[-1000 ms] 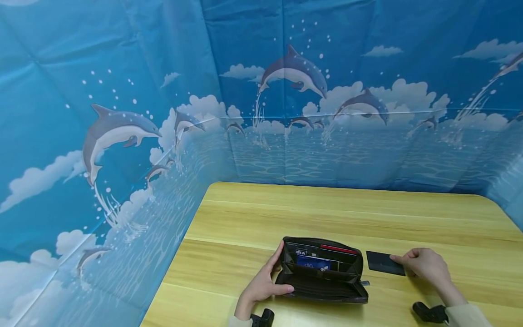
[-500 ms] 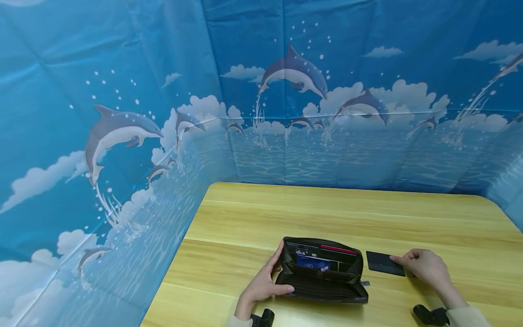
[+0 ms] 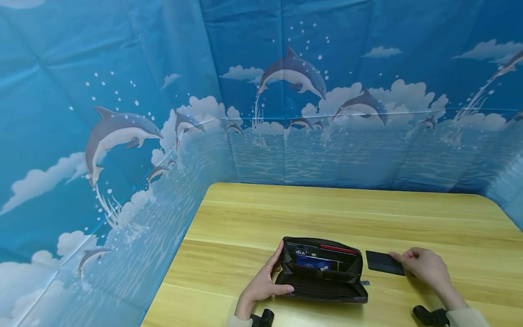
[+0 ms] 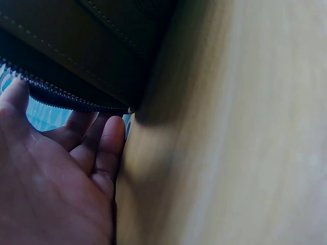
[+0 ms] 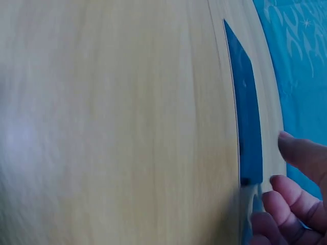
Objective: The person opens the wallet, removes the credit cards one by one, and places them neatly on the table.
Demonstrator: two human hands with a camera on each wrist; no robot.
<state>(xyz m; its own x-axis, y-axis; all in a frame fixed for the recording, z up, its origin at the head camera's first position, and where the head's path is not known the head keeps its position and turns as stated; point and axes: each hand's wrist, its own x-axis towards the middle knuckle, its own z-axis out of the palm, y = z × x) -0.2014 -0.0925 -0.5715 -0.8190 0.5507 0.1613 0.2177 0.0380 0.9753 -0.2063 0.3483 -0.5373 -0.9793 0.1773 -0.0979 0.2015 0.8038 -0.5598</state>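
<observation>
A dark zip-around wallet (image 3: 323, 290) lies spread wide on the table, its card pockets facing up. My left hand (image 3: 263, 281) grips its left side, thumb on the lower flap and fingers along the upper half. In the left wrist view, fingertips meet the toothed zip edge of the wallet (image 4: 76, 56). Tucked inside are a blue card (image 3: 313, 263), a card marked VIP (image 3: 301, 251) and a red-edged card (image 3: 338, 249). Right of it a black card (image 3: 384, 263) lies flat, glossy in the right wrist view. My right hand (image 3: 426, 268) hovers at its right end, fingers loosely bent.
The wooden table (image 3: 327, 209) reaches back to a blue dolphin-printed curtain (image 3: 347, 154), which also hangs along the left side. A zip pull (image 3: 365, 283) sticks out at the wallet's right. Each wrist wears a black device, such as the right wrist device (image 3: 431, 314).
The fingertips of my right hand have lifted slightly off the black card, which stays in place. My left hand and the wallet have not visibly moved.
</observation>
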